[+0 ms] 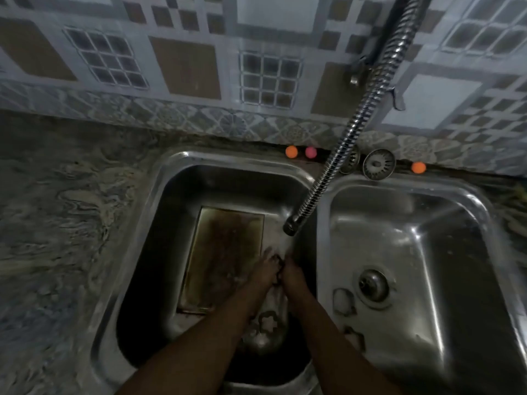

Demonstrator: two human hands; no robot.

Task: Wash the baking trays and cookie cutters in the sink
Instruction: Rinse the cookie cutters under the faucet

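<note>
1. Left stainless-steel basin (159, 223): a brown-stained rectangular metal baking tray (225, 260) lies flat on the floor, with open floor to its left and behind it.
2. Ribbed chrome flexible tap hose (342, 143): it crosses the divider, and its nozzle hangs over the tray's right edge, with water running.
3. Left hand (263, 269) and right hand (291, 273): they meet under the nozzle, the fingers of both curled around a small dark cookie cutter (279, 265). Its outline is blurred.
4. Flower-shaped metal cookie cutter (268, 323): it lies on the basin floor between the forearms.
5. Right stainless-steel basin (456, 252): two rounded metal cookie cutters (343, 302) lie left of the round drain (373, 283). The nearer one is partly hidden by the right forearm.
</note>
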